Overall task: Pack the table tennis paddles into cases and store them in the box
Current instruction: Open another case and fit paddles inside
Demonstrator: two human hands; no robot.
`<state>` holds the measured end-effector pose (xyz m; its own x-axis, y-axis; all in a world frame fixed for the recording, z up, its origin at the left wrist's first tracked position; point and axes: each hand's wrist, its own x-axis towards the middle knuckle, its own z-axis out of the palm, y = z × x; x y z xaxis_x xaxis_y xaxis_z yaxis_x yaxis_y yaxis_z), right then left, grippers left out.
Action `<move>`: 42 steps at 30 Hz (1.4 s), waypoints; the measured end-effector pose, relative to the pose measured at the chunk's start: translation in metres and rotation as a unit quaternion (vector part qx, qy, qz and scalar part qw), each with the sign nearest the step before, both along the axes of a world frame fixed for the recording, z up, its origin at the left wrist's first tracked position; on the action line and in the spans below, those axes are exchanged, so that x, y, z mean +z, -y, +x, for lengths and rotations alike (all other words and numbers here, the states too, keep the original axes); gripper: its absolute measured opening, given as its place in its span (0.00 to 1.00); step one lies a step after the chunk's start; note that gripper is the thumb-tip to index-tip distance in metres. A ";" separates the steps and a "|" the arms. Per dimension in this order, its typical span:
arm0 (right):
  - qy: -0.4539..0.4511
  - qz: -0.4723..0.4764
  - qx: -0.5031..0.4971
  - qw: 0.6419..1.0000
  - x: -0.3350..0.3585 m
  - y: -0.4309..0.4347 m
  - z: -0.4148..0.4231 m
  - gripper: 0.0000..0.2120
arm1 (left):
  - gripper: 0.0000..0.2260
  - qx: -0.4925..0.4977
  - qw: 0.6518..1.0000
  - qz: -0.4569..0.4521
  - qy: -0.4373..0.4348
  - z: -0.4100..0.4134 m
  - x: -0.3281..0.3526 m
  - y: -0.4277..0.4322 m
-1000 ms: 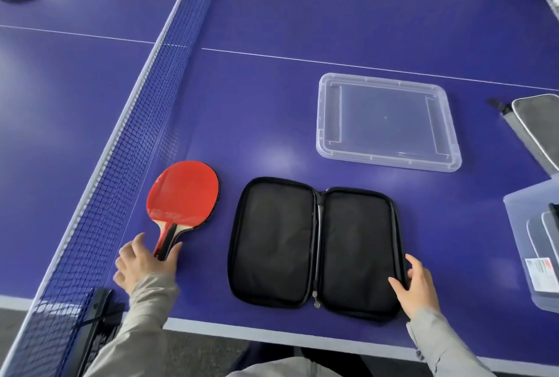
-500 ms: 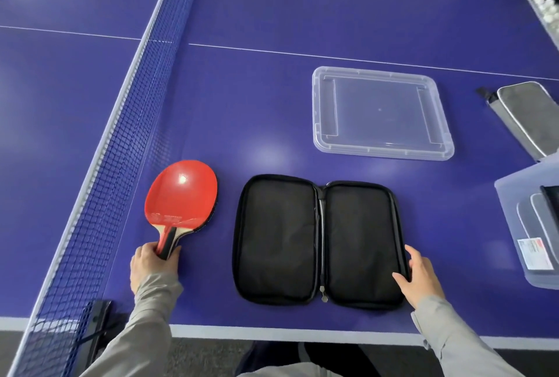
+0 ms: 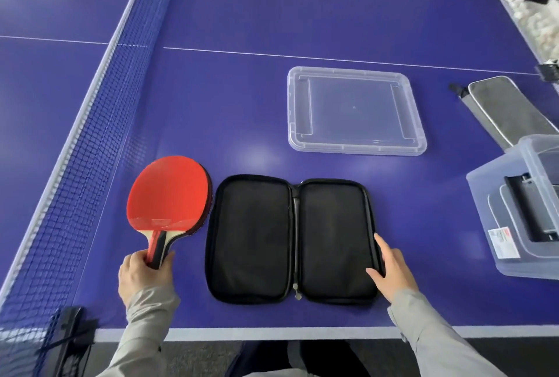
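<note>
Left hand (image 3: 142,277): grips paddle (image 3: 168,192) handle.
Right hand (image 3: 391,268): fingers extended, touching open case (image 3: 257,240) edge.
Box sticker (image 3: 503,242): print unreadable.

Blue table (image 3: 272,14) w/ white lines; net (image 3: 90,122) runs along its left side, clamp (image 3: 68,331) at near edge. Dark grey floor (image 3: 193,355) below. Soft light glare on tabletop.

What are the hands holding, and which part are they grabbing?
The left hand grips the red paddle by its handle. The right hand holds nothing: it rests flat on the right edge of the open black case.
</note>
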<state>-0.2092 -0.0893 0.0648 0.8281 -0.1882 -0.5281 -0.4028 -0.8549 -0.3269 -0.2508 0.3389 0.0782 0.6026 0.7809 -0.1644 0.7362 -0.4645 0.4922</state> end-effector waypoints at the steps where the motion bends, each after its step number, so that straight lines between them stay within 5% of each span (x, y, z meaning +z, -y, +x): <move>1: -0.003 -0.002 0.014 1.000 0.000 0.002 0.001 0.35 | 0.13 -0.004 1.000 -0.002 0.009 0.000 0.003 0.013; 19: 0.026 0.049 0.120 0.991 -0.015 0.030 0.005 0.35 | 0.12 -0.025 0.993 -0.102 0.053 0.001 -0.013 0.301; 42: 0.053 0.061 0.140 0.987 -0.026 0.036 0.005 0.36 | 0.19 -0.018 0.993 -0.113 0.000 0.011 -0.043 0.343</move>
